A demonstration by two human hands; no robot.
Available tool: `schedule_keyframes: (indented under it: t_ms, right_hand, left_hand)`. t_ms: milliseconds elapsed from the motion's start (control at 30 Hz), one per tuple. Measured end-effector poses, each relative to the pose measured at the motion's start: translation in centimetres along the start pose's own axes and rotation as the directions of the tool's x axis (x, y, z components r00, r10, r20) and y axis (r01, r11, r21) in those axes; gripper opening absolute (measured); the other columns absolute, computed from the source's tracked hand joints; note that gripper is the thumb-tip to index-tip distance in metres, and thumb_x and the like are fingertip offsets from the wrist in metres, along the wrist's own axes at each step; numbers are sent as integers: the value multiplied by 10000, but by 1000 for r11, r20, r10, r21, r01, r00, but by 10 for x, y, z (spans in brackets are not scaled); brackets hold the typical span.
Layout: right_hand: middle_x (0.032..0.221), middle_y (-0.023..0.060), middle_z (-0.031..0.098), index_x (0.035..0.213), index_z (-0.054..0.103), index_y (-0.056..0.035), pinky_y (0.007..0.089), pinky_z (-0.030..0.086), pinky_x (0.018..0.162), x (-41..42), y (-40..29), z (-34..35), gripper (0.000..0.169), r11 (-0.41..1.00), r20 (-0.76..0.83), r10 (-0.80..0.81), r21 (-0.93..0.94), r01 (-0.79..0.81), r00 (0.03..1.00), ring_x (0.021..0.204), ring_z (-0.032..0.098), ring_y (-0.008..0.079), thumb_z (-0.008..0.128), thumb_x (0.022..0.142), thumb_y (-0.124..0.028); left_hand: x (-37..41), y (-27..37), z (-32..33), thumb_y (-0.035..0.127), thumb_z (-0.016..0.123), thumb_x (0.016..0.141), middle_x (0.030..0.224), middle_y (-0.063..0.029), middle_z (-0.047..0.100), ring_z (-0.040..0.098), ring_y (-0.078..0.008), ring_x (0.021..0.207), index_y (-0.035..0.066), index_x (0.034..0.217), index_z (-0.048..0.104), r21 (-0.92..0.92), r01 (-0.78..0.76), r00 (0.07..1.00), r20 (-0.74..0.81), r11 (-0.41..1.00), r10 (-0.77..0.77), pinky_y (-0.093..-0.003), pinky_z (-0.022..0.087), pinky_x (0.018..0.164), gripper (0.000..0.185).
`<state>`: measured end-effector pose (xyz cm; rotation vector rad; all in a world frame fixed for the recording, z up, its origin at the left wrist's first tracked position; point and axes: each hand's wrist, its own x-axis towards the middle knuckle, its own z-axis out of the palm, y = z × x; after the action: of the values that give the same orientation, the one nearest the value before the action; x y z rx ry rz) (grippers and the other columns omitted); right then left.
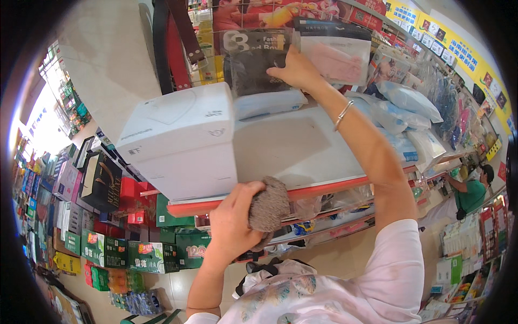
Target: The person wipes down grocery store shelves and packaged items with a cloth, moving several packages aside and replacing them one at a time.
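A crumpled grey-brown cloth (pixel 270 205) is bunched in my left hand (pixel 232 220), at the red front edge of a white shelf (pixel 283 154). My right hand (pixel 301 69) reaches to the back of the shelf and grips the right side of a dark packet (pixel 257 69) hanging there. My thumb lies across the packet's front; the other fingertips are partly hidden at its edge. Right of it hangs a clear packet with pink contents (pixel 334 58). Below the dark packet lies a pale blue soft packet (pixel 271 103).
A large white box (pixel 182 141) stands on the shelf's left end, beside a pillar (pixel 105 60). Belts (pixel 174 48) hang behind it. Blue-white packets (pixel 404 105) pile up on the right. Green cartons (pixel 145 256) stand lower left. Another person (pixel 471 190) is at far right.
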<state>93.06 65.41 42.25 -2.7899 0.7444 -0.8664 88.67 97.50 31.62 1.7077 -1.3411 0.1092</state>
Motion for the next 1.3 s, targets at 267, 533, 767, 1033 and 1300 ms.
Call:
schedule_keyframes:
  t_ms: [267,533,767,1033,1300]
  right_hand:
    - [1078,231,606,1151,493,103,375,463,878,27,15,31,775,913,-42,211,366,-182,977,1029,585,331,800,634,-385]
    - [1102,91,621,1119,574,-7,303,439,886,-5,-25,-5,481,462,219,106,853,-243,970,1006,576,177,766,722,-197]
    - [1051,75,631,1090,596,-42,333,519,819,-58,7,-115,357,350,-109,4,931,101,994,959,621,181,704,786,-192]
    - [993,101,673,1039,625,-33,337,546,797,-123,242,-305,233,269,-264,404,949,162,876,861,663,210,648,839,-150]
    - [950,102,674,996,627,-30,317,559,731,-196,308,-323,230,342,-236,747,938,-55,621,808,662,199,680,809,-154]
  left_hand:
    - [0,-9,-1,108,729,593,1082,-64,581,611,-273,882,109,1122,519,-51,-98,994,42,994,100,-347,512,621,569]
    - [1,-14,-7,71,714,557,1105,-49,573,606,-269,893,110,1124,516,-61,-110,990,83,992,115,-349,500,598,602]
    - [2,-11,0,49,679,573,1045,-93,603,614,-300,872,69,1061,547,-71,-79,995,49,994,83,-341,499,678,506]
    - [2,-4,18,113,585,646,966,-174,597,587,-289,864,-24,1014,538,-184,-63,997,-44,981,56,-317,443,823,395]
    - [0,1,19,195,574,699,1001,-145,560,554,-232,902,-41,1091,502,-151,64,998,-1,986,-65,-308,419,849,463]
